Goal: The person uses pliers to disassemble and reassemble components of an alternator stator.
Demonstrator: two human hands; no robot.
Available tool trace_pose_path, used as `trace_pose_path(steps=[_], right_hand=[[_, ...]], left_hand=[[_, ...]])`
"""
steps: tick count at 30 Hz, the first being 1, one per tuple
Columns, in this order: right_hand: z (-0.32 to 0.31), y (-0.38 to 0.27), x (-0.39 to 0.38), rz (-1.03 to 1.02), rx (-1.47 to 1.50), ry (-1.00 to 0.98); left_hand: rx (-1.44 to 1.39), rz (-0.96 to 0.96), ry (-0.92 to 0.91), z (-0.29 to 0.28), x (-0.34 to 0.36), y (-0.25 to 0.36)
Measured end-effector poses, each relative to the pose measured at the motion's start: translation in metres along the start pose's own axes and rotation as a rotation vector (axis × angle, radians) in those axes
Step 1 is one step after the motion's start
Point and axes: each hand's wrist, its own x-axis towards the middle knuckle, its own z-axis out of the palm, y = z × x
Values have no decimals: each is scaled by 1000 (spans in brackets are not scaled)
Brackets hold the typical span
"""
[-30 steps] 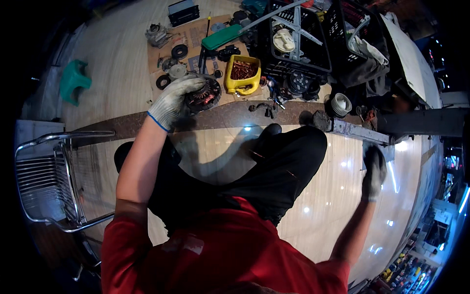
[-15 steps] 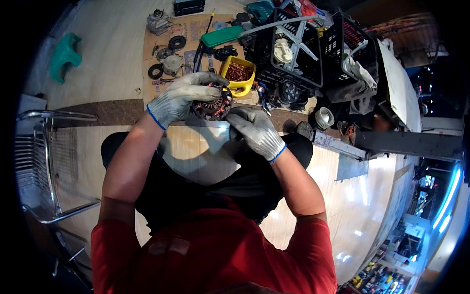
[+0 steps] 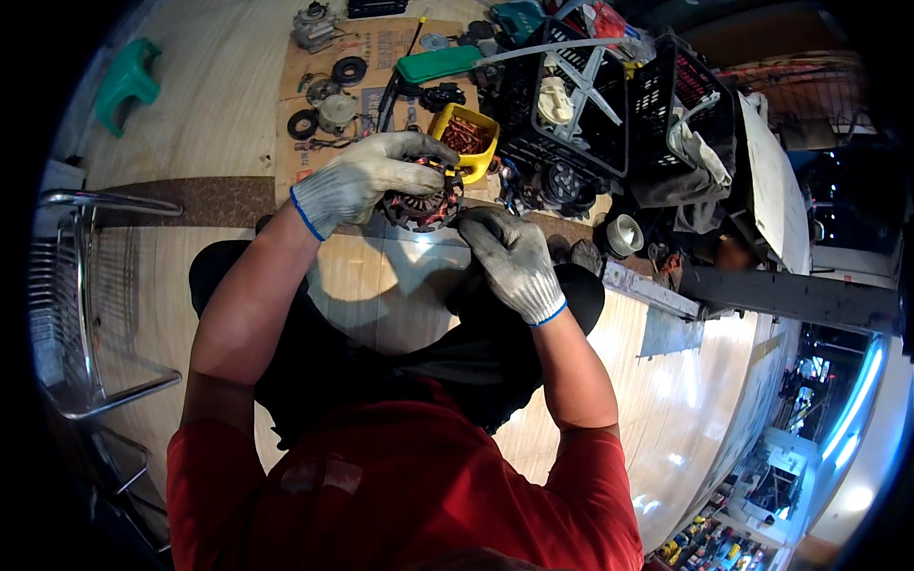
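Note:
My left hand (image 3: 371, 181), in a white knit glove, grips a dark round motor part (image 3: 422, 206) with copper windings and a toothed or slotted rim, its fingers wrapped over the top. My right hand (image 3: 509, 257), also gloved, is closed at the lower right edge of that part; what its fingertips hold is too small to make out. Just beyond the part stands a yellow jug (image 3: 486, 154) with a cut-open top, holding copper-coloured pieces. Cardboard (image 3: 295, 167) under it carries black rings (image 3: 349, 69), small metal housings (image 3: 336, 112) and a long green-ended tool (image 3: 428, 64).
Black crates (image 3: 595, 143) with assorted parts stand at the upper right, near a white fan wheel (image 3: 624, 235) and a grey metal beam (image 3: 790, 295). A steel chair (image 3: 105, 400) is at my left, a green stool (image 3: 129, 76) at the upper left.
My right hand has come in from the far right to the motor part. The part, in my left hand, has shifted a little rightward in view.

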Motion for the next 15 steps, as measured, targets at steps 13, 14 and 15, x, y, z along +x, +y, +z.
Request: trace_pose_path(steps=[13,14,15], right_hand=[[20,-14,-36,-193,-802,-46],[27,0,-39,-244,-848,11],[30,5,-40,-212,-885,1]], left_hand=[[-76,85,372,19,11,-22],[-194,114,384,18,14,-26],[-294,91,403,18,14,-26]])
